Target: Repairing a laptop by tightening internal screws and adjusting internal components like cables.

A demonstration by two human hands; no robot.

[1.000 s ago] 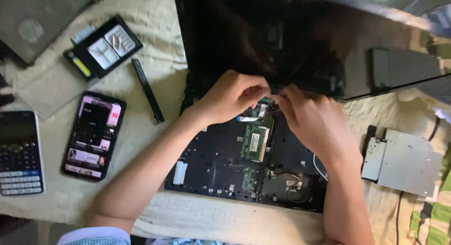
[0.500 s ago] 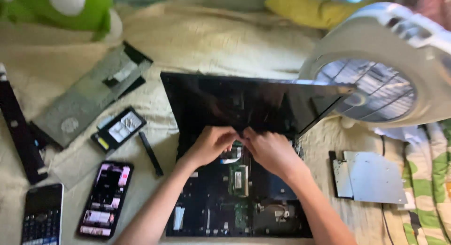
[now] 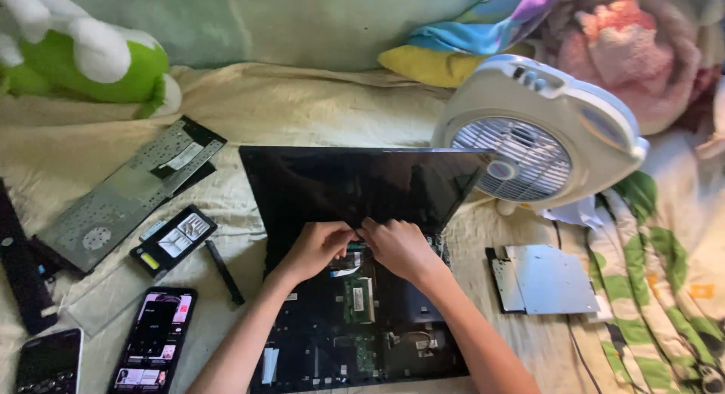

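Observation:
An opened black laptop [image 3: 355, 318] lies on a cream sheet with its inner boards bare and its dark screen [image 3: 355, 184] tilted up behind. My left hand [image 3: 317, 247] and my right hand [image 3: 396, 246] meet over the upper part of the base, near the hinge. Their fingertips pinch at something small there, which the fingers hide. A green memory module [image 3: 358, 300] sits just below the hands.
A removed keyboard panel [image 3: 124, 194], a small black drive [image 3: 174, 239], a black strip [image 3: 225, 272], a lit phone [image 3: 155, 349] and a calculator [image 3: 49, 362] lie on the left. A white fan [image 3: 540, 133] and a metal optical drive [image 3: 547, 279] are on the right. A green plush toy [image 3: 83, 58] is at the back left.
The camera has pulled back and tilted up, bringing the fan, plush toy and bedding into view. Both hands stay together at the same spot on the laptop base.

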